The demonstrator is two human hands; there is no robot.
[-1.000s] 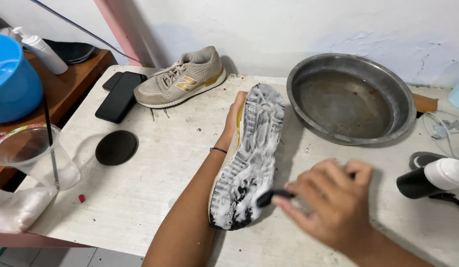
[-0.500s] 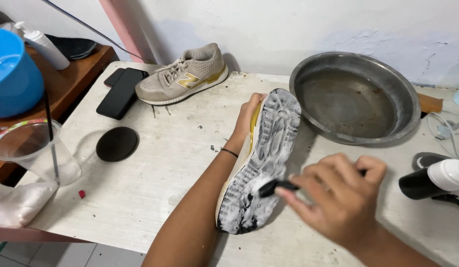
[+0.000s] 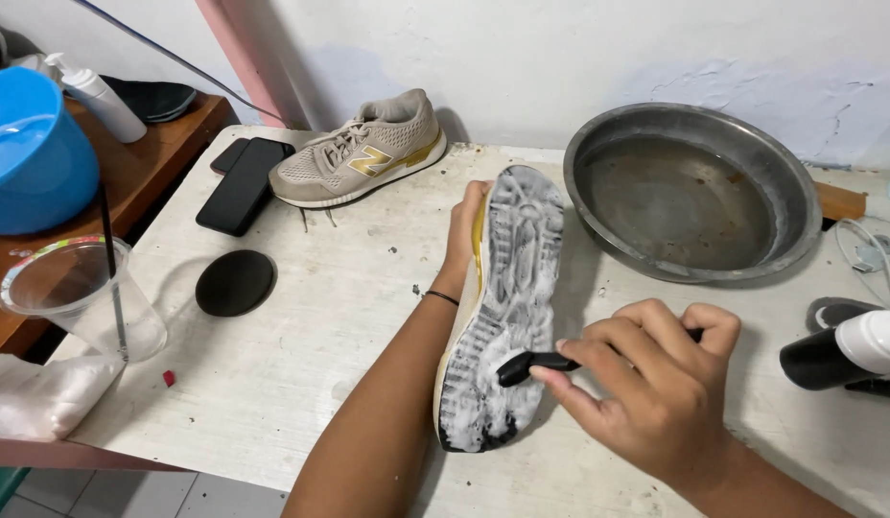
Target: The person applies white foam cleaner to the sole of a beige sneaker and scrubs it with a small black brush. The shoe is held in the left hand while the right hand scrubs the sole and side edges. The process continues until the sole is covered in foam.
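Observation:
My left hand (image 3: 464, 225) grips the side of a sneaker (image 3: 507, 288) turned sole up on the white table (image 3: 311, 355). White foam covers the grey sole, thickest near the heel end closest to me. My right hand (image 3: 646, 384) is closed on a small black brush (image 3: 531, 364), whose head rests on the foamy sole near the heel. The matching beige sneaker (image 3: 363, 153) with a gold logo stands upright at the back of the table.
A round metal basin (image 3: 690, 192) sits at the back right. A black and white bottle (image 3: 853, 350) lies at the right edge. Two dark phones (image 3: 242, 182) and a black disc (image 3: 234, 283) lie at left, beside a clear plastic cup (image 3: 81, 297) and a blue tub (image 3: 33, 153).
The view has shifted a little. My right hand has moved the brush along the sole near the heel, and the sneaker has tilted slightly in my left hand.

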